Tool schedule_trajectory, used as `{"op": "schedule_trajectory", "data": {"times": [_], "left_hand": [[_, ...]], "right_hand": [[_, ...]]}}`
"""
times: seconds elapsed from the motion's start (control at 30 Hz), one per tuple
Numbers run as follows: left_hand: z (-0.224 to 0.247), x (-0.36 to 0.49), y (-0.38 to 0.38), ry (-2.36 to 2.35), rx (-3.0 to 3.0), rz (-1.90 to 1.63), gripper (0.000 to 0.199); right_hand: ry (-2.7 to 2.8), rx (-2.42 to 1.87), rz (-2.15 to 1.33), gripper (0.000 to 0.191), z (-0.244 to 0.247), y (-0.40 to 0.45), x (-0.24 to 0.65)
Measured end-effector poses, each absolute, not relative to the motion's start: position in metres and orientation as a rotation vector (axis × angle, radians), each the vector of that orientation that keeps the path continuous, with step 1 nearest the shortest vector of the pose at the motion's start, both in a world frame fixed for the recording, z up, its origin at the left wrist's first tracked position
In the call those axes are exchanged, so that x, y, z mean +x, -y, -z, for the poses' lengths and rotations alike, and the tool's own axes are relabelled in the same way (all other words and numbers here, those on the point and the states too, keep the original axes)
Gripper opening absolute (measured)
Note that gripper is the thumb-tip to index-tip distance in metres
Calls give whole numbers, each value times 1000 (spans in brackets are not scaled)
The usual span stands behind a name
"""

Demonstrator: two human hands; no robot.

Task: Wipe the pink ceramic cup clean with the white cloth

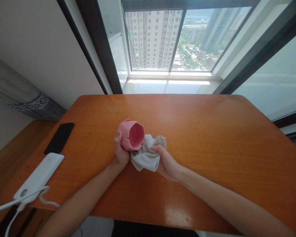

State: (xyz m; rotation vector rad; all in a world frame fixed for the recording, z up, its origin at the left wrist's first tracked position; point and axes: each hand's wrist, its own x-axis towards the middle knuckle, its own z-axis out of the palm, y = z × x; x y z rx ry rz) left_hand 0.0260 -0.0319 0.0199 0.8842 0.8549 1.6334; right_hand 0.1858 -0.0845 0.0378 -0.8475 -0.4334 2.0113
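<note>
My left grip (120, 148) is curled around a pink cup (132, 135), holding it tilted on its side just above the desk (199, 131) with its open mouth facing right. My right grip (167, 161) is closing on a crumpled white cloth (145, 154), pressing it against the cup's lower edge. A black phone (59, 138) and a white power bank (38, 176) are lying on the desk to my left.
</note>
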Motion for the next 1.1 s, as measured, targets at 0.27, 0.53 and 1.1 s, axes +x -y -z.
{"op": "schedule_trajectory", "data": {"times": [0.27, 0.53, 1.1], "left_hand": [[-16, 28, 36, -818, 925, -1529, 62], [-15, 29, 36, -849, 916, -1528, 68], [-15, 21, 16, -910, 693, -1456, 67]], "right_hand": [[426, -909, -1749, 33, -43, 70, 194], [419, -935, -1851, 33, -50, 70, 197], [324, -841, -2047, 32, -44, 98, 183]]}}
